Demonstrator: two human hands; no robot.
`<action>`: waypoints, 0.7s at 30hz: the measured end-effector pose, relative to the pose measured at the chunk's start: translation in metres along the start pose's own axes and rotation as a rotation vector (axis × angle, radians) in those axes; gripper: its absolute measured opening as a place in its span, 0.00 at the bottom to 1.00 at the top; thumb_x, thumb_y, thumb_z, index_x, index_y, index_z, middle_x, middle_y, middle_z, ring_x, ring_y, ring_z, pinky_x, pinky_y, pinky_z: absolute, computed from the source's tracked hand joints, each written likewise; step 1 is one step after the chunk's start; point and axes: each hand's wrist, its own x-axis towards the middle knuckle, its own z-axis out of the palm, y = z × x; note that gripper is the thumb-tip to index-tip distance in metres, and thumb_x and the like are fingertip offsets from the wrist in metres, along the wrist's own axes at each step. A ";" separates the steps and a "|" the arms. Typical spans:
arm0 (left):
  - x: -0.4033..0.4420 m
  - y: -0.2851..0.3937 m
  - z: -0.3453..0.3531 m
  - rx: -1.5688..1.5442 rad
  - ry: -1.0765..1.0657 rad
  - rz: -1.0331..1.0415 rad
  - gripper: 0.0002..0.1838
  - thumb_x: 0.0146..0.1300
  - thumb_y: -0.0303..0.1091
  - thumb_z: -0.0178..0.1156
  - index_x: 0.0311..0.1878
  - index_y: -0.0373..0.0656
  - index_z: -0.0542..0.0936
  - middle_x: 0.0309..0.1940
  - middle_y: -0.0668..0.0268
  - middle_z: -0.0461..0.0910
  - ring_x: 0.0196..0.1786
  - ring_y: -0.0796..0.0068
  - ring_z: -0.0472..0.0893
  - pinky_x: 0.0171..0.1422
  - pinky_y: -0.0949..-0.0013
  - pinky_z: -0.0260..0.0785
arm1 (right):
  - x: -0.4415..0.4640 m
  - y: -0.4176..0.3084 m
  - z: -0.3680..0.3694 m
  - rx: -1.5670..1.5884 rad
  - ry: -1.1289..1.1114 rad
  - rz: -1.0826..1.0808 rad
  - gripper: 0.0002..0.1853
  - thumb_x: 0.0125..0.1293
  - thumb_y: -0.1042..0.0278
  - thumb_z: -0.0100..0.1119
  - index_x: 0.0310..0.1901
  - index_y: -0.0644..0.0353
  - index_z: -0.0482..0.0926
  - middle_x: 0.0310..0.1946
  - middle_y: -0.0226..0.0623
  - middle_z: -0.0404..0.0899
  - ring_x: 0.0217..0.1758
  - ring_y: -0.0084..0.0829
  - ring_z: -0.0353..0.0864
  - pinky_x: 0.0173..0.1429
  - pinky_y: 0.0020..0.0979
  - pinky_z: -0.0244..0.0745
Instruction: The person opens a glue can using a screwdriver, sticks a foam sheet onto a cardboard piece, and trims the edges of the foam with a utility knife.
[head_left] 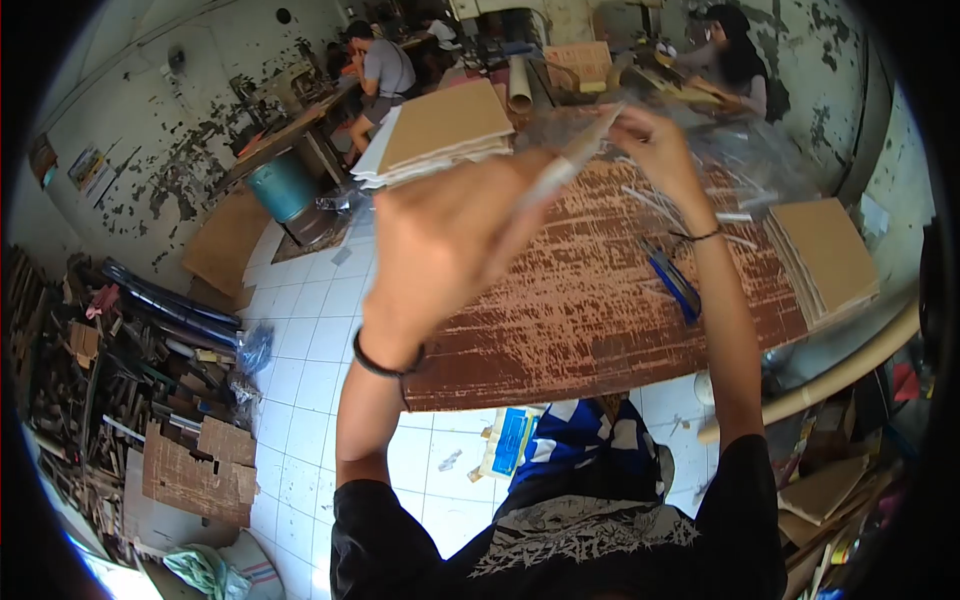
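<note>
My left hand point(450, 235) is raised close to the camera, its fingers closed round one end of a thin, pale strip point(570, 170) that slants up to the right. My right hand point(655, 145) is farther off over the back of the worn brown table point(560, 310), fingertips pinched at the strip's far end. The strip is blurred, so its material is unclear. A blue-handled cutting tool point(672, 280) lies on the table below my right forearm. Thin white strips point(655, 205) and clear plastic point(760, 165) lie around that forearm.
Stacked brown boards stand at the table's back left point(450, 125) and right edge point(825, 255). A long cardboard tube point(830, 385) leans at the right. Left are a blue drum point(283, 190) and a scrap pile point(90, 350). Two people point(385, 70) point(740, 60) sit beyond the table.
</note>
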 end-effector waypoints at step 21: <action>-0.134 -0.058 0.152 -0.345 -0.647 -0.141 0.26 0.64 0.45 0.70 0.62 0.44 0.80 0.63 0.50 0.78 0.68 0.48 0.75 0.74 0.53 0.68 | -0.183 -0.029 -0.009 -0.086 -0.571 0.171 0.17 0.71 0.63 0.64 0.59 0.58 0.84 0.55 0.44 0.86 0.57 0.43 0.86 0.63 0.38 0.79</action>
